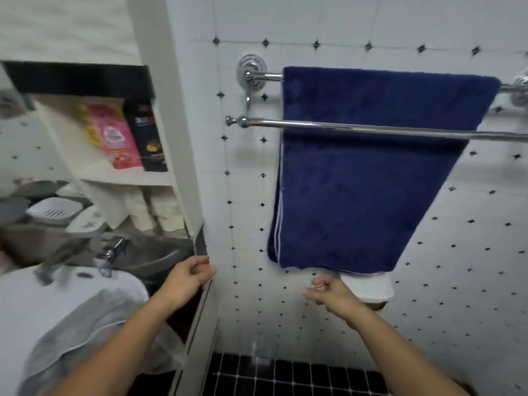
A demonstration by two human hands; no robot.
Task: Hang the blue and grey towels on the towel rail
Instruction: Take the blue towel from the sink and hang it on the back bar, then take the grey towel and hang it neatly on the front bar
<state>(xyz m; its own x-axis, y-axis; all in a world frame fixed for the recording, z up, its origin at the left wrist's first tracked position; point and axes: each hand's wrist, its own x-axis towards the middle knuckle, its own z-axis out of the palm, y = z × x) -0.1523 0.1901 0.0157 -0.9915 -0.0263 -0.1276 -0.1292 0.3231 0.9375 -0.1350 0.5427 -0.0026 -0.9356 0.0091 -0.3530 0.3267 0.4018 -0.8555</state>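
The blue towel (357,178) hangs folded over the rear bar of a chrome double towel rail (371,130) on the tiled wall; the front bar is bare. The grey towel (77,332) lies crumpled over the white basin at lower left. My left hand (187,278) hovers below and left of the blue towel, fingers curled, holding nothing. My right hand (328,292) is just under the blue towel's bottom edge, fingers loosely curled and apart, touching nothing.
A white basin (25,298) with a chrome tap (111,250) sits at left. Open shelves (120,175) above it hold boxes, soap dishes and rolled cloths. A white item (368,287) hangs behind the blue towel's lower edge. Black floor tiles (285,375) lie below.
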